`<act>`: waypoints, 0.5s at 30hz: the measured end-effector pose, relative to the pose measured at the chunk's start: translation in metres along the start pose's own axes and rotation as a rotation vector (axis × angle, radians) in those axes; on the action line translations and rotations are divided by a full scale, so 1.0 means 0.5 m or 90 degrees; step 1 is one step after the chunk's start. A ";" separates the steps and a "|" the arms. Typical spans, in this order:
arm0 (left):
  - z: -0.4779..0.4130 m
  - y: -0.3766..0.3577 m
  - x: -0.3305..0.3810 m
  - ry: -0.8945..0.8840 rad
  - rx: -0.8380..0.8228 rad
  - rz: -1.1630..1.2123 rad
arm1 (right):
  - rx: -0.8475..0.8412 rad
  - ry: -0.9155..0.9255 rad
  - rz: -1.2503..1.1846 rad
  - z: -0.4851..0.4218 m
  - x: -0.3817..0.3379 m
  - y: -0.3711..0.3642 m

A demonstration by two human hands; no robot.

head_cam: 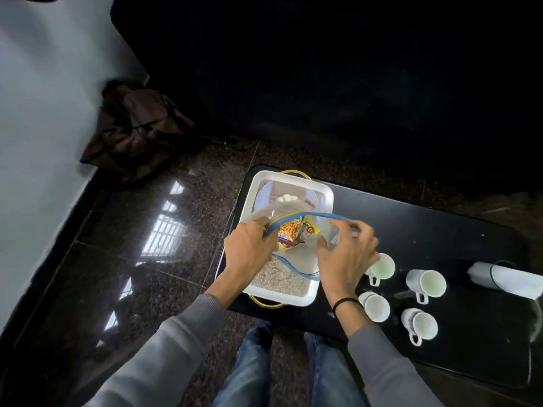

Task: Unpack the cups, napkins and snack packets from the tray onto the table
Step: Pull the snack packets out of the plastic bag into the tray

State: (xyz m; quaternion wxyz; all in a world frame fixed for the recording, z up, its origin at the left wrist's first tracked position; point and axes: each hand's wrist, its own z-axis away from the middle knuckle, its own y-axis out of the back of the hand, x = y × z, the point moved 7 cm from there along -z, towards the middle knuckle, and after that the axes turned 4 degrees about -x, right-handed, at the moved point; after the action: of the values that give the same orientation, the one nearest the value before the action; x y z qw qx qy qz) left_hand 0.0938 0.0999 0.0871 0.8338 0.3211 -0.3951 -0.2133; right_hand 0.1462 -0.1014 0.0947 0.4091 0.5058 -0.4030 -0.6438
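A white tray (pixel 323 191) with gold handles stands on the left end of the black table (pixel 426 218). Over it, a clear zip bag (pixel 318 223) with a blue seal holds yellow and orange snack packets (pixel 292 234). My left hand (pixel 249 254) grips the bag's left rim and my right hand (pixel 346 257) grips its right rim, holding the mouth apart. A second flat bag (pixel 305 264) and burlap lining (pixel 279 279) lie beneath. Several white cups (pixel 426 283) stand on the table right of the tray. White napkins (pixel 286 198) show at the tray's far end.
A rolled white sheet (pixel 505 279) lies at the table's right side. A dark bag (pixel 135 127) leans against the wall on the granite floor at left. A dark sofa fills the background. My legs in jeans are below the table's near edge.
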 end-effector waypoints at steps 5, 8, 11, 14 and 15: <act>0.004 -0.023 -0.020 -0.057 -0.044 0.069 | 0.011 -0.033 -0.219 -0.030 0.034 -0.030; 0.005 -0.041 -0.038 -0.154 -0.152 0.099 | -0.029 0.055 -0.213 -0.054 0.010 -0.047; -0.014 -0.049 -0.095 -0.117 -0.172 0.278 | -0.065 0.108 -0.191 -0.065 -0.022 -0.052; -0.051 -0.029 -0.191 -0.001 -0.024 0.391 | -0.104 0.134 -0.263 -0.075 -0.055 -0.035; -0.059 -0.022 -0.218 0.020 0.012 0.422 | -0.132 0.147 -0.317 -0.075 -0.069 -0.029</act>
State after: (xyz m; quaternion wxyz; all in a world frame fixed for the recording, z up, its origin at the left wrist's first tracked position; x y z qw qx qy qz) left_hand 0.0511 0.1694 0.0085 0.8608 0.1863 -0.4671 0.0784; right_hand 0.1867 -0.0682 0.0860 0.3315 0.6147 -0.1495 -0.7000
